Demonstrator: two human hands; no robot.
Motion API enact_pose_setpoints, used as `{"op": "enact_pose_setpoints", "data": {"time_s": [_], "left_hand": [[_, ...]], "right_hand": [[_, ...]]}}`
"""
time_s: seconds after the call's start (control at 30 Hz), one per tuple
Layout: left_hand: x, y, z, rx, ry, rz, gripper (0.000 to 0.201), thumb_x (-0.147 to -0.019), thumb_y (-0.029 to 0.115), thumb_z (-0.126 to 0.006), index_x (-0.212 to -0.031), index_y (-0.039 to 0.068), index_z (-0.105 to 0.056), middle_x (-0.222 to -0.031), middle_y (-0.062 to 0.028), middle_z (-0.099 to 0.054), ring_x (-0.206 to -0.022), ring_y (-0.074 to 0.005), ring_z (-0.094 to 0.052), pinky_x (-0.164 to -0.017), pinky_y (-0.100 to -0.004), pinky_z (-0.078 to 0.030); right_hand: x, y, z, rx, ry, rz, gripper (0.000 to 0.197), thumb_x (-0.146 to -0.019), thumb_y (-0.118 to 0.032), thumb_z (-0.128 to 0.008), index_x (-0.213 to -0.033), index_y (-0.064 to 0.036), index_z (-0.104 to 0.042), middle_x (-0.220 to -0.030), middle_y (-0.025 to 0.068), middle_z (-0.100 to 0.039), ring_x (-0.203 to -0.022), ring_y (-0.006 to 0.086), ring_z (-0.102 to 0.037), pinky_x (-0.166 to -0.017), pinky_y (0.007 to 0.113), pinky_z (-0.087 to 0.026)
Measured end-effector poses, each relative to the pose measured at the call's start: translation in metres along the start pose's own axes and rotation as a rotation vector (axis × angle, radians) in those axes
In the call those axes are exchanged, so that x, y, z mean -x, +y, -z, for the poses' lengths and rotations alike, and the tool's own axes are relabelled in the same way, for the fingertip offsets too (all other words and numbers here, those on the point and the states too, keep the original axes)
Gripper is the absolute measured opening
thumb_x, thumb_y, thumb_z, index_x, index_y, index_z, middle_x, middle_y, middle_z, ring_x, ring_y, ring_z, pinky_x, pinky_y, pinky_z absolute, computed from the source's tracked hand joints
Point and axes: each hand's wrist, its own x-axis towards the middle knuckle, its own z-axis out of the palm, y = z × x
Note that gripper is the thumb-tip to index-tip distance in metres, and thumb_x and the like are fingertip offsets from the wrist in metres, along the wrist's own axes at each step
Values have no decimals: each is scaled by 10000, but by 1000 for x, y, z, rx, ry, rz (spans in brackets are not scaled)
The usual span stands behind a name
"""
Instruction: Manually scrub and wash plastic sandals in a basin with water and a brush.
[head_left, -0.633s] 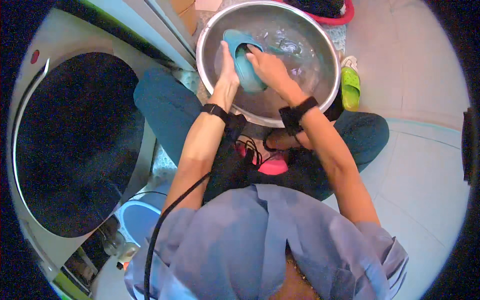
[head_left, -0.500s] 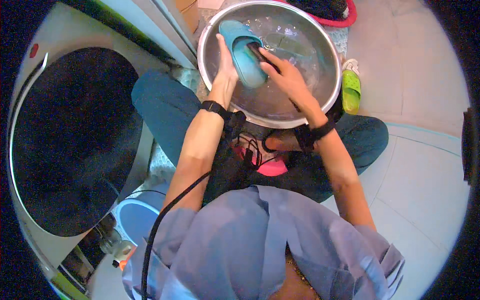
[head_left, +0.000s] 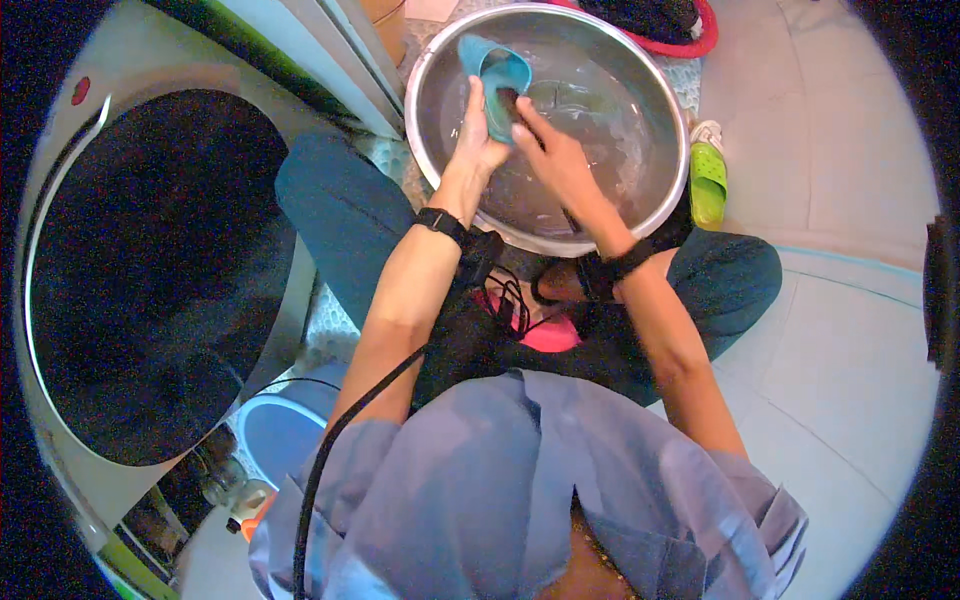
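Observation:
A teal slide sandal (head_left: 508,68) is held up over the left part of a wide metal basin (head_left: 672,180). My left hand (head_left: 478,135) is closed round its side from below. In my right hand (head_left: 555,155) is a dark-handled brush (head_left: 509,101), gripped with the fingers along it. Its head is pushed against the sandal's inside, so the bristles are hidden. Cloudy water (head_left: 600,130) with some suds lies in the basin under both hands.
Right of the basin lies a green clog (head_left: 708,185). A red-rimmed tub (head_left: 690,45) with dark cloth stands beyond it. At the left are a blue bucket (head_left: 285,440) and a large round dark door (head_left: 150,280). A black cable (head_left: 330,440) runs past my left arm.
The sandal has been tilted and turned in my left hand, so its opening faces me more. My right hand with the brush has shifted slightly left along it.

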Motion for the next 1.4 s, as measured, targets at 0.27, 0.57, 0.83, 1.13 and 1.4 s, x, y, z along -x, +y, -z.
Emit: {"op": "enact_pose_setpoints", "data": {"time_s": [0.27, 0.57, 0.83, 1.13, 1.4], "left_hand": [[-11, -10, -8, 64, 15, -28, 751, -836, 678, -351, -1199, 30, -457, -1069, -221, -543, -887, -343, -549, -793, -486, -470], [4, 8, -16, 153, -39, 50, 719, -882, 628, -289, -1140, -22, -456, -947, -203, -542, -747, -305, -537, -657, -441, -471], [3, 11, -10, 375, -166, 85, 719, -870, 606, -356, -1156, -48, -443, -973, -226, -518, -818, -334, -511, -714, -440, -470], [0, 29, -22, 306, -174, -47, 640, -845, 510, -523, -1159, -42, -441, -1031, -205, -526, -900, -313, -529, -759, -430, -472], [-6, -3, -26, 222, 3, -188, 441, -872, 355, -543, -1068, -38, -503, -965, -181, -573, -917, -315, -557, -817, -434, -478]], "right_hand": [[-35, -20, 1, 376, -83, -73, 414, -928, -358, -372, -1287, -165, -438, -831, 276, -607, -694, 404, -619, -615, 510, -506], [30, -29, 17, 439, -168, 15, 424, -912, -353, -441, -1319, -238, -414, -792, 249, -597, -623, 396, -601, -557, 482, -502], [14, -42, 6, 445, -138, 70, 416, -901, -367, -452, -1296, -238, -443, -783, 238, -608, -606, 403, -604, -512, 473, -502], [33, -27, 53, 151, -12, 19, 441, -905, -330, -462, -1328, -216, -417, -772, 242, -588, -658, 411, -596, -585, 507, -477], [-29, -1, 6, 270, 27, -54, 440, -918, -353, -411, -1299, -135, -434, -688, 252, -601, -633, 424, -595, -595, 511, -484]]}}
